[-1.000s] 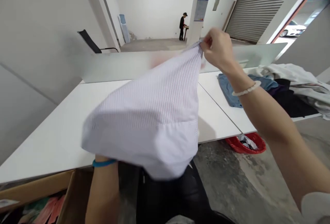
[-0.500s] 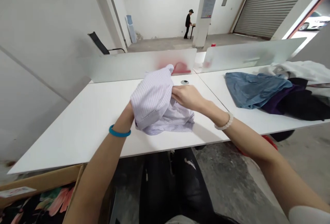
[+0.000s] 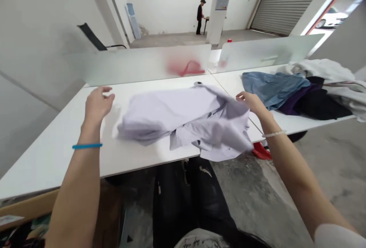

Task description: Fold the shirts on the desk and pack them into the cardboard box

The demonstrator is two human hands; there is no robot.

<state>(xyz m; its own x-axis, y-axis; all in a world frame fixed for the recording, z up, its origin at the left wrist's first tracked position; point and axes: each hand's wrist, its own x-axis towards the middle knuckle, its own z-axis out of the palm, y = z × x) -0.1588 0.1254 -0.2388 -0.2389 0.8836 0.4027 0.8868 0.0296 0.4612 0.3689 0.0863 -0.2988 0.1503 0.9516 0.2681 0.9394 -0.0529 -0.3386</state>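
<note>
My left hand [image 3: 98, 105] holds nothing: its fingers are loosely curled and parted above the white table [image 3: 137, 156], well apart from the cloth. My right hand [image 3: 250, 101] is at the right end of the striped garment [image 3: 168, 107], fingertips close against its upper edge; I cannot tell whether they pinch the fabric or only meet it. The garment lies across the table between my two hands, pale lilac-white, its fine stripes readable only in places (the left end is blurred). On the left it spreads in a broad, fairly smooth panel with a soft, rumpled lower edge; on the right it bunches into loose creases, with a slanting fold running between the two parts and small dark patches showing along it. The lower right portion drapes past the table's front edge. Beyond my right hand lies a blue garment [image 3: 271, 86].
</note>
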